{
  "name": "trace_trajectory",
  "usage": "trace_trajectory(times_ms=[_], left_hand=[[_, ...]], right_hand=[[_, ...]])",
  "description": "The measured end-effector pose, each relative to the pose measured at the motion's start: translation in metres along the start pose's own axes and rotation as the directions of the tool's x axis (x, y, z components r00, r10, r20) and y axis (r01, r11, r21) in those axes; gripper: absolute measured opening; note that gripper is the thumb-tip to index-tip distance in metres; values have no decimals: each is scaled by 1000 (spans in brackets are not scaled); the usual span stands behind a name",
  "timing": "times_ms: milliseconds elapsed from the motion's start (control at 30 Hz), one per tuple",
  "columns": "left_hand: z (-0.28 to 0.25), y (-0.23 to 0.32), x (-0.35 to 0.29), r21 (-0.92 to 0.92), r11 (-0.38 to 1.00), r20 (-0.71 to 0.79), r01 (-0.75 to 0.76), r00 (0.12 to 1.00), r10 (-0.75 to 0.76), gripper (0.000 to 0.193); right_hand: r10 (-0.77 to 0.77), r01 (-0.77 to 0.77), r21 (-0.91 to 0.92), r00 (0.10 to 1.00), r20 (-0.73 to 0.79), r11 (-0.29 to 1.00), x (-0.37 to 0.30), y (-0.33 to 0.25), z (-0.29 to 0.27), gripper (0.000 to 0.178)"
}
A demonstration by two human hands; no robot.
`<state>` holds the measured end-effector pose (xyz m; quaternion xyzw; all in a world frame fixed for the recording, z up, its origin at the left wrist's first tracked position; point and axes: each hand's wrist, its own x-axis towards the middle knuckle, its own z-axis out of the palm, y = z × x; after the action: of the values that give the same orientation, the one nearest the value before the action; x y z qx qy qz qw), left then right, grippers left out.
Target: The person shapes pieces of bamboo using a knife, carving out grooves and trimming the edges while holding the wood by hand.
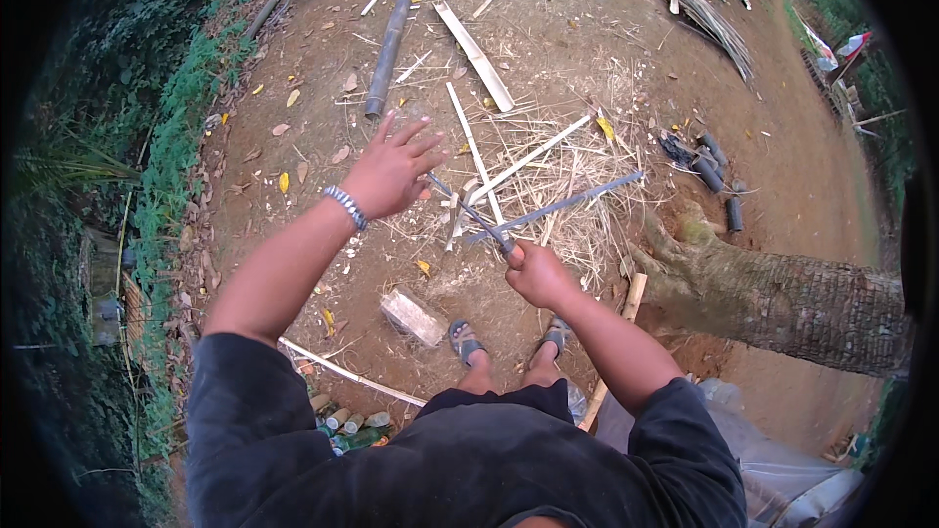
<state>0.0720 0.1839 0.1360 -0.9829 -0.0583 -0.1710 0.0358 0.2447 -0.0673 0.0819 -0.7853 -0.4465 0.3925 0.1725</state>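
My right hand (538,274) is closed round the handle of a long, thin-bladed knife (473,216). Its dark blade slants up and left, with the tip close to my left hand (386,176). That hand is raised, fingers spread, with nothing seen in it; a bracelet circles the wrist. Below the blade, pale split bamboo strips (533,158) lie crossed on the ground. A long blue-grey strip (577,199) passes behind the knife over a heap of shavings (577,166).
A dark bamboo pole (388,57) and a split bamboo half (473,56) lie farther off. A pale block (414,317) sits before my sandalled feet. At the right are a tree trunk (782,303) and short dark tubes (708,173). Greenery borders the left.
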Motion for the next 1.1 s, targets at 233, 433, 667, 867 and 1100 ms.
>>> trace_trajectory(times_ms=[233,433,667,867,1100], left_hand=[[13,86,-22,-491,728,17,478,841,-541,34],[44,92,-13,-480,710,-180,515,734,-654,19],[32,71,-10,-435,751,-162,496,777,-608,15],[37,48,-26,-370,780,-167,504,790,-590,13],[70,72,48,-375,851,-141,368,884,-445,13]], right_hand=[[9,2,155,997,-73,988,1,2,31,30],[4,10,176,997,-81,984,7,-4,39,31],[-10,42,288,994,-112,957,22,-26,35,27],[12,32,334,992,-129,942,46,-36,63,25],[226,-61,461,923,-313,885,136,109,201,24]])
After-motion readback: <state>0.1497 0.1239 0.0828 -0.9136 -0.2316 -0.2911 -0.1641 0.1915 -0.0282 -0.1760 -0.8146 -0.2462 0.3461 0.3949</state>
